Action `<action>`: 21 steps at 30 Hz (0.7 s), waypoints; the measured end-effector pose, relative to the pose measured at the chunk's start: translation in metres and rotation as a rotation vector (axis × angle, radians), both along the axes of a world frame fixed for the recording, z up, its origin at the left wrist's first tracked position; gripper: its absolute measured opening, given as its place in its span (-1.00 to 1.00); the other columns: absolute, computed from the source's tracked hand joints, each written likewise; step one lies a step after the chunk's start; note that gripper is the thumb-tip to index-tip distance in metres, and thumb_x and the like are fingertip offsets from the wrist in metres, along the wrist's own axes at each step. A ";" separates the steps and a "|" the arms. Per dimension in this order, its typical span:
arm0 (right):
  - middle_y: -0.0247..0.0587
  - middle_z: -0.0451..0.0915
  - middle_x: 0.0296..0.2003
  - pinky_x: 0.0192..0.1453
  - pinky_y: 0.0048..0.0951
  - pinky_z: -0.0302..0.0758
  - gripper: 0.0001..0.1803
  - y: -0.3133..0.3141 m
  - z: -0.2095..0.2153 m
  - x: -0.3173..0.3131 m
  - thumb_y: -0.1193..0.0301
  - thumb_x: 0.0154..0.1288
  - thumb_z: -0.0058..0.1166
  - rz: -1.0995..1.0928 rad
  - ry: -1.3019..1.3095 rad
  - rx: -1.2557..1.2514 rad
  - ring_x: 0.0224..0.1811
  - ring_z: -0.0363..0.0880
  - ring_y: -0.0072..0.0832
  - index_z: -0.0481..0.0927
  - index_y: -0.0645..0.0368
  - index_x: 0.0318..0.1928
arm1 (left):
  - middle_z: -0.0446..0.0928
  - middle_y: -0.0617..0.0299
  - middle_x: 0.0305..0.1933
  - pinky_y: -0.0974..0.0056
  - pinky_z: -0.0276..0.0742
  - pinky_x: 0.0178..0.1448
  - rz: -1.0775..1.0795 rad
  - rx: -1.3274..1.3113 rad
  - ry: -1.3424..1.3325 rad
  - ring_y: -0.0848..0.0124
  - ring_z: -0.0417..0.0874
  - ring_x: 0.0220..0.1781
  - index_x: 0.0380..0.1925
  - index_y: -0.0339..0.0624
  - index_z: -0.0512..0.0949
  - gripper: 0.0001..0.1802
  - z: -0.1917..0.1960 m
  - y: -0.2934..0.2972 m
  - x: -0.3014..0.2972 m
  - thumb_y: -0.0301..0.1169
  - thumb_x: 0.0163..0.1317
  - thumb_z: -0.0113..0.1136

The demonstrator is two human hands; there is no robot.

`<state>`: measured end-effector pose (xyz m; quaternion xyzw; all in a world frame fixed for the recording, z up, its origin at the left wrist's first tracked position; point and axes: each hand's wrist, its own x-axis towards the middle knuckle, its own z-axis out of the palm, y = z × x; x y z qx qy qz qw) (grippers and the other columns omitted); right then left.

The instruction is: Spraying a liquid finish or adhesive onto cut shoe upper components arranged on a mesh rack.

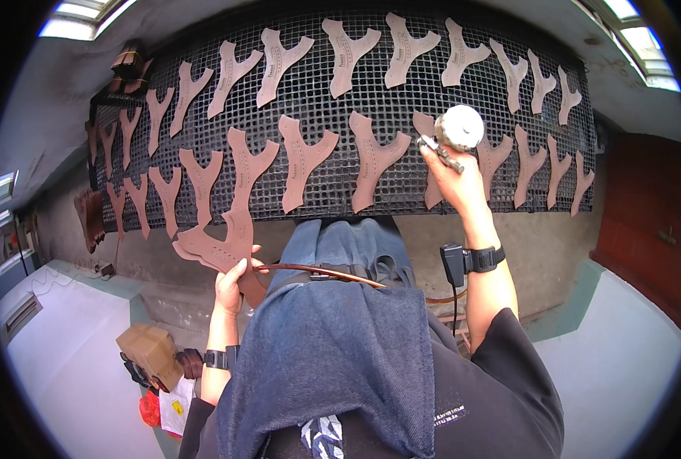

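Observation:
My left hand (pixel 230 289) is closed on a small stack of Y-shaped brown leather pieces (pixel 227 243), below the near left part of a black mesh rack (pixel 333 107). My right hand (pixel 459 182) grips a spray gun (pixel 449 157) with a round whitish cup (pixel 460 128) on top. The gun is over the right half of the rack, above a leather piece (pixel 424 124) that it partly covers. Similar Y-shaped pieces, such as one near the middle (pixel 377 162), lie spaced apart in two long rows on the mesh.
A reddish-brown hose (pixel 321 270) crosses in front of my waist. Bundled dark pieces (pixel 128 64) sit at the rack's far left corner, and more brown pieces (pixel 90 219) hang beside its left end. A cardboard box (pixel 151 353) stands at lower left; a dark red panel (pixel 642 206) is at right.

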<state>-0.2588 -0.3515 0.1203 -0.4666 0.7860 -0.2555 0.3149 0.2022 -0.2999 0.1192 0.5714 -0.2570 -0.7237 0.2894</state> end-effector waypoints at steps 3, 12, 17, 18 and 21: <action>-0.32 0.69 -0.40 -0.18 -0.54 0.49 -0.71 0.017 -0.014 0.016 0.28 0.38 0.26 0.014 -0.091 -0.011 -0.34 0.53 -0.71 0.71 0.22 -0.04 | 0.68 0.01 -0.23 0.21 0.55 0.07 0.010 -0.009 0.006 0.23 0.70 -0.14 0.19 -0.47 0.44 -0.44 -0.002 0.000 0.012 -0.25 0.33 0.13; -0.36 0.64 -0.43 -0.23 -0.55 0.46 -0.72 0.035 0.001 0.107 0.30 0.39 0.25 -0.002 -0.070 -0.050 -0.38 0.46 -0.71 0.70 0.26 -0.06 | 0.68 0.02 -0.22 0.20 0.56 0.06 -0.013 -0.066 0.060 0.22 0.71 -0.16 0.17 -0.44 0.48 -0.47 -0.017 -0.007 0.090 -0.24 0.34 0.13; -0.29 0.63 -0.48 -0.25 -0.47 0.49 -0.71 0.032 0.000 0.171 0.23 0.36 0.26 -0.048 -0.097 -0.129 -0.42 0.52 -0.61 0.71 0.21 -0.12 | 0.68 0.00 -0.25 0.21 0.54 0.07 -0.008 -0.093 0.052 0.22 0.69 -0.16 0.19 -0.46 0.44 -0.44 -0.013 -0.010 0.151 -0.24 0.33 0.12; -0.19 0.62 -0.51 -0.24 -0.39 0.51 -0.69 0.033 0.000 0.181 0.15 0.34 0.26 -0.090 -0.123 -0.120 -0.46 0.56 -0.51 0.71 0.16 -0.20 | 0.68 0.00 -0.24 0.21 0.54 0.07 -0.004 -0.094 0.046 0.22 0.69 -0.16 0.19 -0.46 0.45 -0.45 -0.012 -0.010 0.162 -0.24 0.33 0.12; -0.27 0.63 -0.49 -0.24 -0.45 0.50 -0.70 0.021 0.004 0.201 0.21 0.36 0.26 -0.043 -0.071 -0.105 -0.44 0.53 -0.57 0.71 0.21 -0.15 | 0.67 0.03 -0.21 0.18 0.57 0.07 -0.001 -0.109 0.034 0.20 0.71 -0.17 0.16 -0.45 0.48 -0.46 -0.012 -0.005 0.188 -0.23 0.32 0.14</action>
